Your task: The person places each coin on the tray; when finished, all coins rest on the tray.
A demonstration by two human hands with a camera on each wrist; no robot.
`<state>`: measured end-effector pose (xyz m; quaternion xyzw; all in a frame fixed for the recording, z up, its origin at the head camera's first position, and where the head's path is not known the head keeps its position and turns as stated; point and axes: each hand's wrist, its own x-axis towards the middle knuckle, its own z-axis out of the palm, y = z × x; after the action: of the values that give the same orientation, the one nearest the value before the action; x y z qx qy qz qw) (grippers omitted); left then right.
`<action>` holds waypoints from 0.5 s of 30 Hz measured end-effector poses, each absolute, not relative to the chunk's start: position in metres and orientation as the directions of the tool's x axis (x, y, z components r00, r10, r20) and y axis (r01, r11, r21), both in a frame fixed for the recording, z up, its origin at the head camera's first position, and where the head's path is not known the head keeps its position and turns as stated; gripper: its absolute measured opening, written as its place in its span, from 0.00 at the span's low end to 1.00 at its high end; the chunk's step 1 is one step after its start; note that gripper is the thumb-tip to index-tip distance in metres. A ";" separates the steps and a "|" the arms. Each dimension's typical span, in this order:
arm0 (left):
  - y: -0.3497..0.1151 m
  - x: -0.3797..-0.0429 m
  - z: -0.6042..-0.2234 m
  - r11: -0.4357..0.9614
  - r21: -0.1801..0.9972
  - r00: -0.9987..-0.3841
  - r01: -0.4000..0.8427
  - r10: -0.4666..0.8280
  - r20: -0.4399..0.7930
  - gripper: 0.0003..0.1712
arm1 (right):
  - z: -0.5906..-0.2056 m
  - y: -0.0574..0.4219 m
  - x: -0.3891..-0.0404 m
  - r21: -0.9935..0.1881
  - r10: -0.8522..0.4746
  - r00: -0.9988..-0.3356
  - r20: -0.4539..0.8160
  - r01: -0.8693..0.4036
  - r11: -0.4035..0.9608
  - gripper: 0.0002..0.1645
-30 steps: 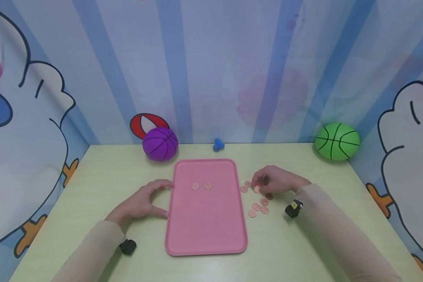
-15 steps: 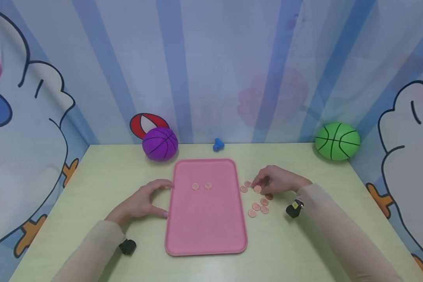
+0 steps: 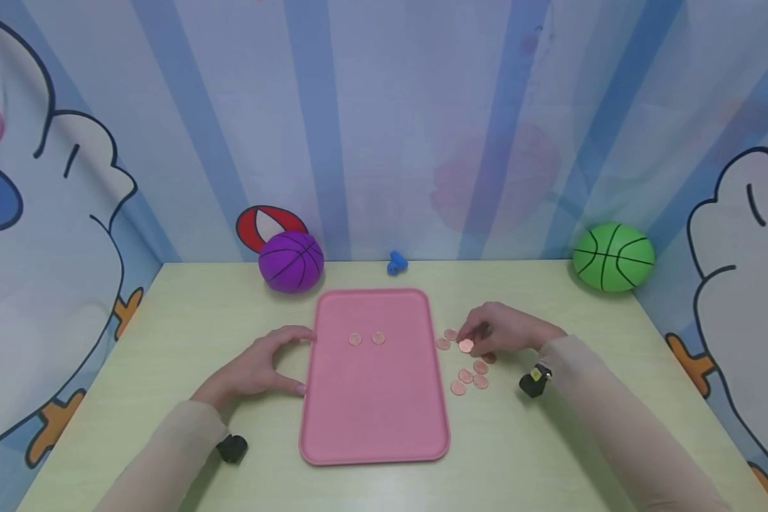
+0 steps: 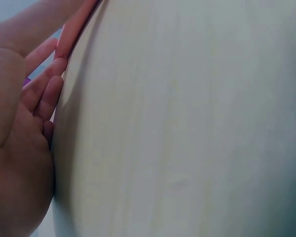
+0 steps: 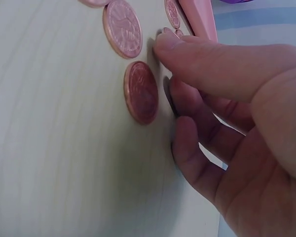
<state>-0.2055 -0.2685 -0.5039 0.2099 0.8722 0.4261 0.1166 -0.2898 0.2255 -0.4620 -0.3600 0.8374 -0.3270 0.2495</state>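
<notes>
A pink tray (image 3: 376,419) lies on the table with two copper coins (image 3: 378,338) side by side in its upper half. At the tray's left edge rests my left hand (image 3: 252,366), thumb and forefinger spread and touching the rim. To the right of the tray, my right hand (image 3: 504,328) pinches a coin (image 3: 466,346) between thumb and fingertips, low over the table. Several loose coins (image 3: 465,376) lie around that hand. In the right wrist view a darker coin (image 5: 141,93) shows beside the thumb, while the held coin is mostly hidden by the fingers.
Behind the tray sit a purple ball (image 3: 291,262) and a small blue object (image 3: 397,263). A green ball (image 3: 613,257) stands at the back right corner. A striped cloth backdrop (image 3: 384,142) closes off the table's far edge.
The coin at my right fingertips has tilted and shifted slightly, and the right hand has dipped a little. My left hand and the tray stay where they were.
</notes>
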 end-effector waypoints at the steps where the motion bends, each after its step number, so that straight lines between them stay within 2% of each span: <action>1: -0.268 -0.206 -0.504 0.548 0.793 -0.885 0.267 0.465 -0.024 0.54 | -0.462 0.225 -0.290 -0.727 -0.768 -0.615 -0.178 -0.444 0.524 0.17; 6: -0.268 -0.205 -0.504 0.551 0.793 -0.887 0.259 0.461 -0.030 0.54 | -0.461 0.223 -0.291 -0.738 -0.777 -0.606 -0.166 -0.446 0.506 0.18; 12: -0.268 -0.204 -0.503 0.548 0.799 -0.888 0.249 0.458 -0.037 0.54 | -0.459 0.218 -0.292 -0.752 -0.749 -0.632 -0.197 -0.393 0.529 0.18; 15: -0.268 -0.204 -0.503 0.548 0.800 -0.889 0.245 0.457 -0.040 0.54 | -0.455 0.214 -0.292 -0.723 -0.750 -0.639 -0.169 -0.437 0.535 0.16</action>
<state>-0.2045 -0.2675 -0.5027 0.2015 0.8712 0.4306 0.1226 -0.2924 0.2139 -0.4552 -0.3520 0.8432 -0.3296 0.2377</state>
